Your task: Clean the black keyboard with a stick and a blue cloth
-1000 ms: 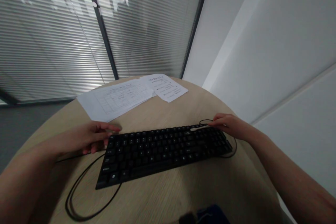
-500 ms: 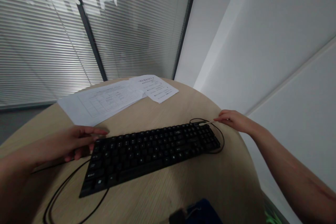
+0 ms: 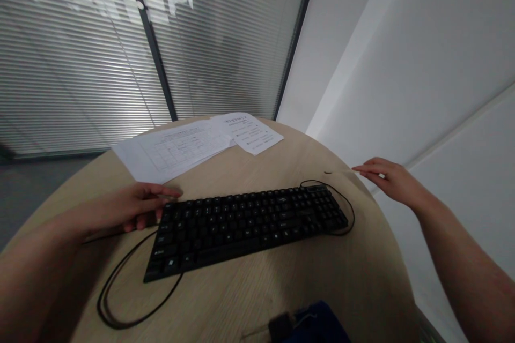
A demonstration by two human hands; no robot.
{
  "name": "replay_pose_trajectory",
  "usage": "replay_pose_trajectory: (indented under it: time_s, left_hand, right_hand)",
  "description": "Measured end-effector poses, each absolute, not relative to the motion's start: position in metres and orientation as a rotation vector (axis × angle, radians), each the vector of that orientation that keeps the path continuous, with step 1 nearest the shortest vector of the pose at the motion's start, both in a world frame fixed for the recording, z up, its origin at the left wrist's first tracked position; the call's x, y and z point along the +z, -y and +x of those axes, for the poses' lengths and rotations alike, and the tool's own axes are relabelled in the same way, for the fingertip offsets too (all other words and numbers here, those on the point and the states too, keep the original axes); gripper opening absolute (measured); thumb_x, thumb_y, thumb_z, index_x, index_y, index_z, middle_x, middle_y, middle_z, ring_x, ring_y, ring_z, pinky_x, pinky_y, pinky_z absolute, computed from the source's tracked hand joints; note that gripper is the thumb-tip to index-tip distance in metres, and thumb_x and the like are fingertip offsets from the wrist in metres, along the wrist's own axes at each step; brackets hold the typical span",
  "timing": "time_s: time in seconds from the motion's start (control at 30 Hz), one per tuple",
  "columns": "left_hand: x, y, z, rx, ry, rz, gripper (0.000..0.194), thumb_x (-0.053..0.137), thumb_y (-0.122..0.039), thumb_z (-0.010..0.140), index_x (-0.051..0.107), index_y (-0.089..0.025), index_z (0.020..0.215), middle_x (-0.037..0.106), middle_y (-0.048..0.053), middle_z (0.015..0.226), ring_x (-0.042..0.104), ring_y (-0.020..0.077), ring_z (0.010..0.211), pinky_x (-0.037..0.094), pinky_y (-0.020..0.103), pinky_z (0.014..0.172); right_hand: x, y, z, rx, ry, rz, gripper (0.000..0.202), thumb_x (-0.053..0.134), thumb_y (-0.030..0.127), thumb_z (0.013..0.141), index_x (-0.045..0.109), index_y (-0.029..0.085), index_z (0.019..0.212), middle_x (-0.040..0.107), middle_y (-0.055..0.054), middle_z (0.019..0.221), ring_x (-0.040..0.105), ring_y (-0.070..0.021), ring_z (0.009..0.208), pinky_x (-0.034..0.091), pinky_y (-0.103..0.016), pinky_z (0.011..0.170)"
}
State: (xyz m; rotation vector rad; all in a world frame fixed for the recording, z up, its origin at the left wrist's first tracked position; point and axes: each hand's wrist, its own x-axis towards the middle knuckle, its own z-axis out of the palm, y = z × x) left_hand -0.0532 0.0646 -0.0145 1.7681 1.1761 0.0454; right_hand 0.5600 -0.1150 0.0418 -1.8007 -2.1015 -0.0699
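A black keyboard (image 3: 245, 225) lies on the round wooden table, slightly turned. At its far left corner, my left hand (image 3: 147, 206) grips the edge, fingers curled and the index finger stretched along the back. My right hand (image 3: 382, 174) is beyond the keyboard's right end, over the table's edge. Between its thumb and fingers it pinches a thin pale stick (image 3: 341, 172) with a dark tip. That tip points left and is apart from the keys. What kind of stick it is I cannot make out.
A black cable (image 3: 105, 300) loops at the keyboard's left and another loop rounds its right end. Printed papers (image 3: 181, 147) lie at the back of the table (image 3: 241, 300). A blue item (image 3: 317, 324) with a dark block is at the near edge. Blinds and a white wall stand behind.
My right hand has lifted the stick off the keyboard's far right keys and moved it away to the right. My left hand stays at the corner. The view has shifted slightly.
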Motion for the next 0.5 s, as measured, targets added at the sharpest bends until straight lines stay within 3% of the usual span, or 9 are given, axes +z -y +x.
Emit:
replay_pose_trajectory:
  time_s: [0.17,0.37,0.5]
  left_hand:
    - [-0.010,-0.062,-0.048,0.064,-1.259,1.748,0.073,0.054,-0.066,0.082,0.056,-0.018,0.136,0.063,0.002,0.076,0.051,0.0125,0.053,0.036,0.021,0.044]
    - [-0.014,-0.063,-0.049,0.085,-1.281,1.728,0.073,0.054,-0.067,0.082,0.056,-0.019,0.138,0.063,0.002,0.077,0.050,0.0118,0.051,0.036,0.021,0.043]
    - [-0.014,-0.066,-0.052,0.048,-1.278,1.724,0.075,0.053,-0.065,0.082,0.054,-0.018,0.141,0.064,0.003,0.077,0.054,0.0146,0.052,0.038,0.023,0.043]
  right_hand:
    - [0.028,0.107,0.484,-0.109,2.069,-1.647,0.030,0.048,0.036,0.100,0.074,0.023,0.111,0.071,-0.009,0.098,0.065,-0.0201,0.086,0.053,-0.034,0.076]
    - [0.004,0.114,0.434,-0.027,2.062,-1.739,0.030,0.050,0.028,0.097,0.072,0.023,0.116,0.073,-0.007,0.096,0.068,-0.0195,0.086,0.054,-0.033,0.079]
    - [-0.001,0.122,0.428,0.043,2.006,-1.853,0.033,0.049,0.028,0.096,0.071,0.025,0.120,0.076,-0.005,0.106,0.072,-0.0205,0.093,0.056,-0.035,0.084]
